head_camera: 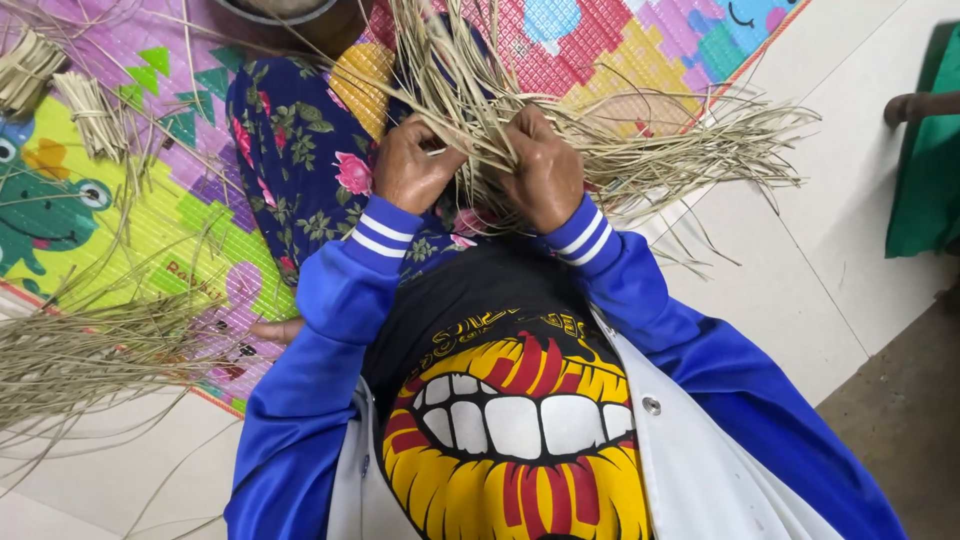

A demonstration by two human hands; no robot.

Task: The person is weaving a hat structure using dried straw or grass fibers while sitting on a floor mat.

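My left hand and my right hand are both closed on a thick bunch of pale dried grass strips held over my lap. The strips fan upward between the hands and spread out to the right across the mat edge and the floor. My sleeves are blue with white stripes at the cuffs. Under the hands lies my leg in dark blue floral cloth.
A colourful play mat covers the floor. More loose strips lie at the left, and two tied bundles sit at the upper left. A dark round pot stands at the top. White floor tiles and green cloth are at the right.
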